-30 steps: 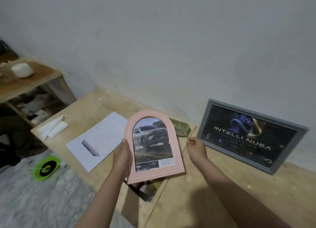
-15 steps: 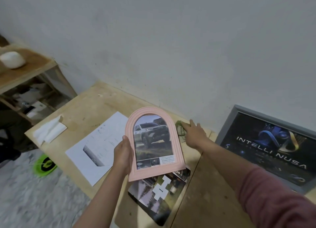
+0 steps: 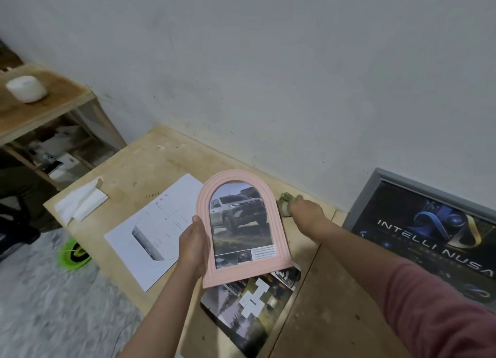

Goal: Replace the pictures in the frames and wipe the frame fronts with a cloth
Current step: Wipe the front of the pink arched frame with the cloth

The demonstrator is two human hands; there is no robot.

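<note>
Pink arched frame [image 3: 243, 228] held up over desk [image 3: 166, 153], car picture already in. Left hand [image 3: 194, 246] pinched frame's nine o'clock edge. Right hand [image 3: 306, 212] on green cloth [image 3: 285, 202] at frame's three o'clock; grip closure unclear. Wiping step likely next: lift cloth, steady frame.

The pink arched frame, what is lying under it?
Under the pink arched frame lies a glossy printed picture on the wooden table; the picture's top edge is covered by the frame.

Pink arched frame [image 3: 243, 228]; grey frame [image 3: 370, 194]; green cloth [image 3: 285, 203]; white paper [image 3: 158, 228].
</note>
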